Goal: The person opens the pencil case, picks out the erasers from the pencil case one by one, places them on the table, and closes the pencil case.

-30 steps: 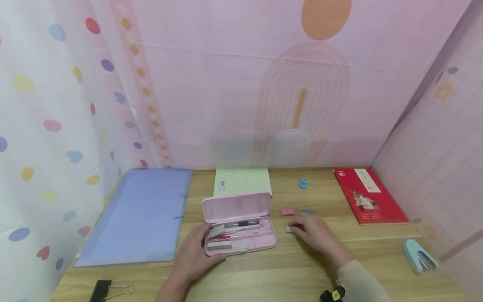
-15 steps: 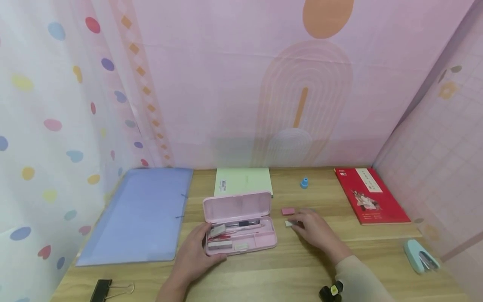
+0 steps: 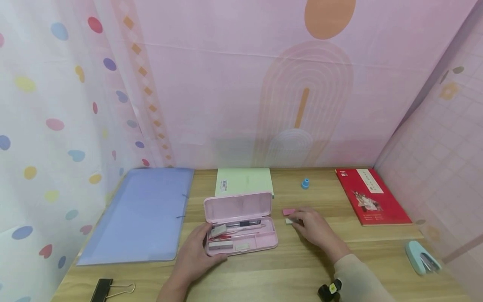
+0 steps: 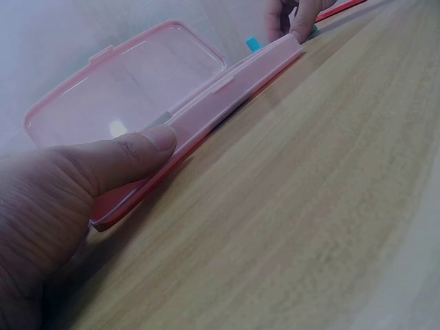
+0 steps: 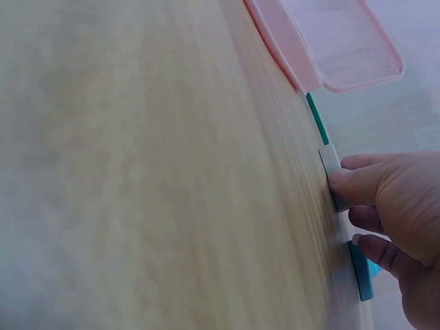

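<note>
An open pink pencil case (image 3: 266,240) stands on the wooden table, with pens and several whitish blocks that look like erasers inside. My left hand (image 3: 194,253) grips its left end. In the left wrist view the thumb (image 4: 141,152) presses on the front wall. To the right of the case, my right hand (image 3: 315,228) pinches a small whitish eraser (image 5: 330,159) between thumb and fingers, low at the table. Just behind that eraser lies a pink one (image 3: 288,212), partly covered by the fingers. A blue block (image 5: 360,273) sits by the lower fingers in the right wrist view.
At left lies a blue folder (image 3: 137,214), with a black binder clip (image 3: 102,290) in front. A green notebook (image 3: 243,181) is behind the case. Toward the right are a small blue object (image 3: 305,183), a red book (image 3: 371,197) and a mint stapler-like tool (image 3: 419,256).
My right hand has slid the whitish eraser a little away from me, closer to the pink one. The blue-grey block is now hidden behind that hand in the head view. My left hand stays put.
</note>
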Action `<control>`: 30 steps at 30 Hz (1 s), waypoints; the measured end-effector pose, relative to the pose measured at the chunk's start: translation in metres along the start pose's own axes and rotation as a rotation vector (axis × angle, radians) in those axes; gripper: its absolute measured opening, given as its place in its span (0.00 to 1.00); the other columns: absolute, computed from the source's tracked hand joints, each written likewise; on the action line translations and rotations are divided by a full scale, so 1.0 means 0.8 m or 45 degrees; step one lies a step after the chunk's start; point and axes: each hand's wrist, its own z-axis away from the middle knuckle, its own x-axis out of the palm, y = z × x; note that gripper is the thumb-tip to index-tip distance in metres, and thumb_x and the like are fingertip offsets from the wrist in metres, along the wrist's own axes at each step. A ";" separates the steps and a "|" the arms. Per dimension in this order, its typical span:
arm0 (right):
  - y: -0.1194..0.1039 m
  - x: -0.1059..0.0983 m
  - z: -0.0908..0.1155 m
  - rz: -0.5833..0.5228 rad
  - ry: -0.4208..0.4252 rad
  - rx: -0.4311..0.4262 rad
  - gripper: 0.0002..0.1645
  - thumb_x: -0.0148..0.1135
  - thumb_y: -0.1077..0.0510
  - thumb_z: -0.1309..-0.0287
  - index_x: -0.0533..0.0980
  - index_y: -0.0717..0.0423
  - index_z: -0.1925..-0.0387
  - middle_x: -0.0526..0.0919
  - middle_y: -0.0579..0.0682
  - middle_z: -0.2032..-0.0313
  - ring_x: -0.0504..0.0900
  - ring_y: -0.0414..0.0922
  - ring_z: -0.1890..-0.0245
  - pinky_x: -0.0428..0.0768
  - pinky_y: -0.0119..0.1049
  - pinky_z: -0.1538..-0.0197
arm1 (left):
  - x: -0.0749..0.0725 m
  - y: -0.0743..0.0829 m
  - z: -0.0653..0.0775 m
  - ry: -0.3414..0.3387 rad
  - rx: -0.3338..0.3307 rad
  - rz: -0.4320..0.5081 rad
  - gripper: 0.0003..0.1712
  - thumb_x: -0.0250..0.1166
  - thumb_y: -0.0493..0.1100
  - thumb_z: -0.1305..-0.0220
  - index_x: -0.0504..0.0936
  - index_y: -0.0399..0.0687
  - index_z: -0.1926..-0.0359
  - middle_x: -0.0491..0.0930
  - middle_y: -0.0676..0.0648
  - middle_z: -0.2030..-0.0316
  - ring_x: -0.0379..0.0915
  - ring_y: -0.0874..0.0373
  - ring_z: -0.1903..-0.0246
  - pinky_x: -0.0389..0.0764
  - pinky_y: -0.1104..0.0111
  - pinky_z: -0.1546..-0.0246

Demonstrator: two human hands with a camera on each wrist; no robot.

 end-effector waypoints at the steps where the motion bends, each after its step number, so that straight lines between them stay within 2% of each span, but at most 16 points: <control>1: 0.000 0.000 0.000 0.002 -0.001 0.004 0.12 0.72 0.61 0.49 0.85 0.48 0.60 0.82 0.42 0.61 0.78 0.40 0.58 0.80 0.38 0.52 | 0.001 0.000 0.000 0.000 -0.003 0.005 0.66 0.73 0.75 0.70 0.67 0.43 0.33 0.71 0.42 0.38 0.66 0.47 0.40 0.71 0.52 0.42; 8: -0.005 -0.002 0.005 -0.007 0.040 0.015 0.12 0.73 0.58 0.49 0.85 0.47 0.59 0.82 0.42 0.60 0.77 0.40 0.58 0.80 0.38 0.53 | 0.001 0.002 0.002 -0.024 -0.012 0.007 0.65 0.73 0.75 0.68 0.67 0.43 0.33 0.71 0.42 0.39 0.66 0.47 0.39 0.71 0.52 0.41; 12: -0.033 -0.004 0.009 -0.045 0.103 -0.129 0.14 0.73 0.56 0.49 0.85 0.50 0.58 0.84 0.46 0.56 0.79 0.46 0.53 0.79 0.43 0.48 | -0.001 0.003 0.002 -0.034 -0.018 0.005 0.65 0.73 0.75 0.69 0.66 0.43 0.33 0.70 0.42 0.38 0.65 0.45 0.39 0.70 0.51 0.40; 16: -0.077 0.008 0.010 -0.066 0.024 -0.366 0.11 0.69 0.53 0.45 0.84 0.50 0.60 0.85 0.45 0.57 0.80 0.44 0.52 0.77 0.44 0.44 | -0.002 0.002 0.000 -0.021 -0.011 0.008 0.65 0.75 0.73 0.69 0.66 0.43 0.33 0.70 0.41 0.38 0.66 0.45 0.39 0.69 0.50 0.40; 21: -0.117 0.032 0.008 -0.056 -0.099 -0.524 0.12 0.64 0.48 0.40 0.83 0.47 0.58 0.82 0.38 0.61 0.77 0.37 0.56 0.77 0.35 0.47 | -0.002 0.002 -0.001 -0.046 -0.033 0.012 0.65 0.74 0.75 0.71 0.66 0.46 0.32 0.70 0.43 0.37 0.65 0.46 0.39 0.68 0.52 0.39; 26: -0.134 0.047 0.005 0.017 -0.106 -0.575 0.12 0.63 0.48 0.40 0.83 0.47 0.58 0.82 0.39 0.62 0.76 0.38 0.57 0.76 0.33 0.49 | -0.003 0.003 0.000 -0.055 -0.049 0.021 0.66 0.74 0.75 0.71 0.66 0.48 0.32 0.70 0.43 0.37 0.65 0.47 0.38 0.68 0.52 0.39; 30: -0.139 0.050 0.003 0.048 -0.123 -0.566 0.13 0.62 0.48 0.39 0.83 0.48 0.57 0.83 0.39 0.60 0.75 0.39 0.56 0.75 0.34 0.49 | -0.005 0.004 -0.001 -0.048 -0.032 0.021 0.65 0.75 0.73 0.71 0.66 0.48 0.32 0.70 0.44 0.38 0.65 0.47 0.39 0.69 0.52 0.39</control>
